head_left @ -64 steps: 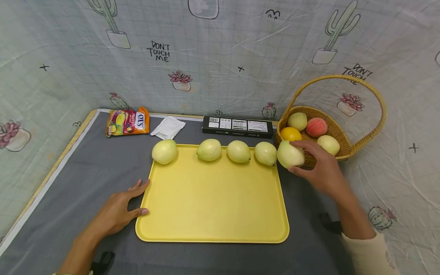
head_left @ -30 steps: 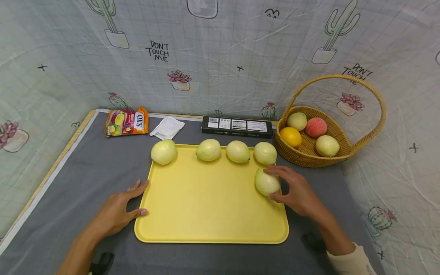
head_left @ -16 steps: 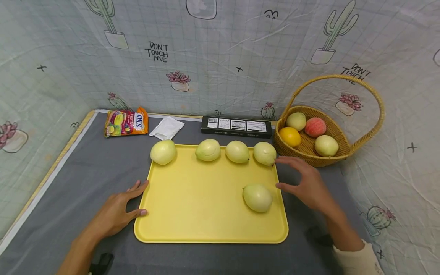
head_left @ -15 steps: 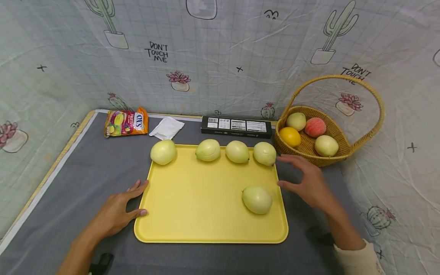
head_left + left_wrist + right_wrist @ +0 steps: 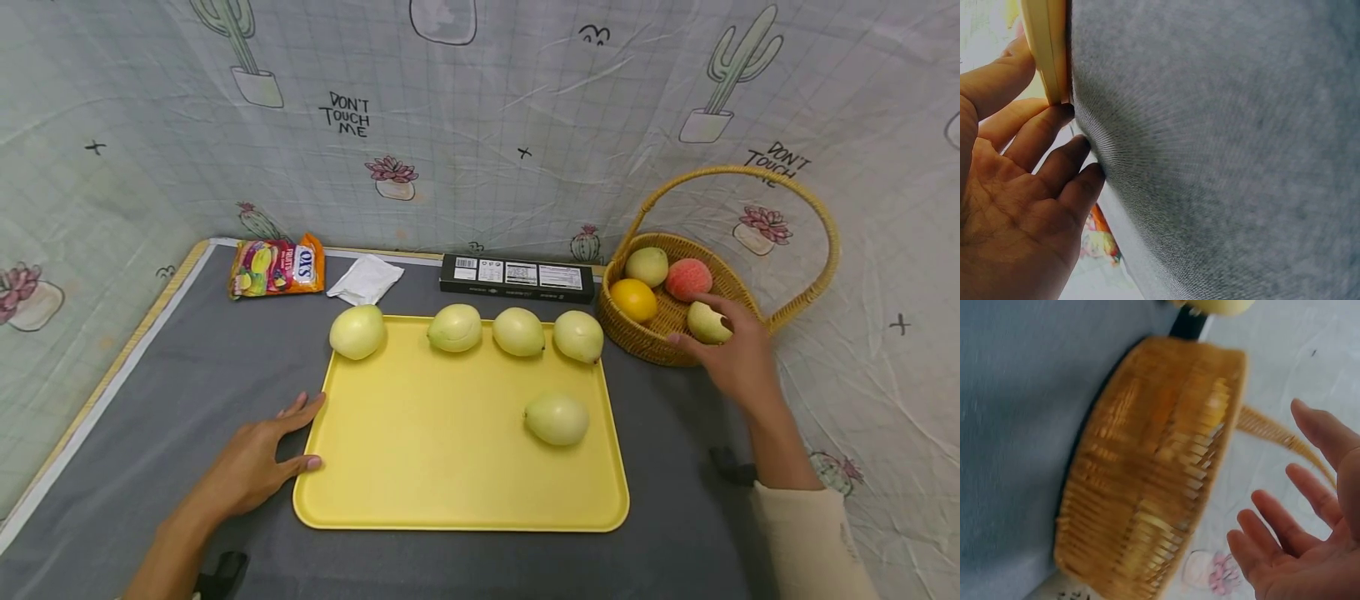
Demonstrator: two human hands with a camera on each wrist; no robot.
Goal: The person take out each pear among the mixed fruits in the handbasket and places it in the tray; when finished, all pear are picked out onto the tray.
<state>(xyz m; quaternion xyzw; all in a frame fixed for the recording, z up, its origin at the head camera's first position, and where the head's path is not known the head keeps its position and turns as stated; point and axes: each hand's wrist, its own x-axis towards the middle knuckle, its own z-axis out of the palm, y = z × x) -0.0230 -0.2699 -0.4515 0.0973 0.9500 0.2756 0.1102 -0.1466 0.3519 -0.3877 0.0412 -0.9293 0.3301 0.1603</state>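
Note:
My left hand (image 5: 251,458) rests at the left edge of the yellow tray (image 5: 450,492), thumb and fingertips touching its rim. In the left wrist view its fingers (image 5: 1035,137) reach the grey cloth beside the tray's edge. My right hand (image 5: 738,358) is spread over the near right side of the wicker basket (image 5: 648,346), partly covering a pale green fruit (image 5: 703,323). The right wrist view shows these fingers (image 5: 1266,531) apart, holding nothing. A loose pale green fruit (image 5: 557,419) lies on the tray's right half, its stem end pointing left.
Several pale green fruits (image 5: 519,331) line the tray's far edge. The basket, with its tall handle (image 5: 825,225), also holds a peach (image 5: 687,278), an orange (image 5: 633,300) and another pale fruit (image 5: 647,266). Behind stand a black box (image 5: 517,278), white packet (image 5: 365,279) and candy bag (image 5: 277,267).
My right hand carried a pale green fruit from the basket onto the tray, let go and returned over the basket. The fruit rolled slightly on the tray. The left hand stayed put.

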